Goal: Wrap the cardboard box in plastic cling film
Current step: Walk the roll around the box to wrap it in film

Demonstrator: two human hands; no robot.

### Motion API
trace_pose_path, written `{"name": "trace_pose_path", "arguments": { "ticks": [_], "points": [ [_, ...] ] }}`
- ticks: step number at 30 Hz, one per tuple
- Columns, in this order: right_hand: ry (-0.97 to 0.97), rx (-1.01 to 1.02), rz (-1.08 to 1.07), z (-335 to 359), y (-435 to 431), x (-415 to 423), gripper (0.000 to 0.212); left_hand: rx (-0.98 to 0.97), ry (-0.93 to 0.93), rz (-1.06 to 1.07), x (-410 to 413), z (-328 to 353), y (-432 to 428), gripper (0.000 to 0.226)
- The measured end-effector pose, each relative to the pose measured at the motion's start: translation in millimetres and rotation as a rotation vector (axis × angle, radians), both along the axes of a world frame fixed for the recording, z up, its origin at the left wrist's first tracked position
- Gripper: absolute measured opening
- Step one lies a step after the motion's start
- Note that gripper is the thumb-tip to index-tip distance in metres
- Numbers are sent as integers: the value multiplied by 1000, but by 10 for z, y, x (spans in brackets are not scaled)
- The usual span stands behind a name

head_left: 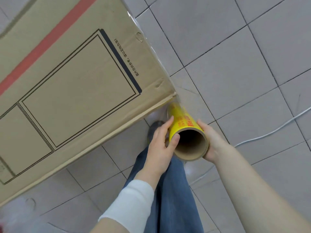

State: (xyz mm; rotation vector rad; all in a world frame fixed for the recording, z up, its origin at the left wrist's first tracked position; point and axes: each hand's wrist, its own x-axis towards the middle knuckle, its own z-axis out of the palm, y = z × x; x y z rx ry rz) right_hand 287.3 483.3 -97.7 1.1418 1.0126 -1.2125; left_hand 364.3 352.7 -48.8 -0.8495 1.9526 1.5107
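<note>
A large brown cardboard box with a red stripe and black printed frames fills the upper left, standing on the tiled floor. Clear cling film clings along its right side down to the near corner. Just beyond that corner I hold a yellow cling film roll with a brown cardboard core, its open end facing me. My left hand grips the roll's left side with the thumb on the core rim. My right hand cups its right side.
Grey floor tiles with dark grout lie all around. A white cable runs across the floor at the right. My blue jeans leg and a grey shoe stand below the roll, next to the box's near edge.
</note>
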Motion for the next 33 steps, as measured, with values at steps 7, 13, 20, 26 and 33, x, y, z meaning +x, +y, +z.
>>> {"name": "trace_pose_path", "arguments": {
  "ticks": [7,13,20,26,33],
  "points": [
    [119,68,222,5,-240,377,53,9,-186,168,601,194,156,40],
    [202,142,464,-59,-377,407,52,-15,-215,1,562,127,-140,45],
    [59,137,224,-84,-307,512,50,130,-51,-375,342,-98,-471,53],
    [-86,37,-254,-73,-387,997,58,66,-18,-276,649,-19,-562,51],
    [-73,129,-10,-126,-834,1081,51,-11,-125,-295,1046,179,-906,33]
  ]
}}
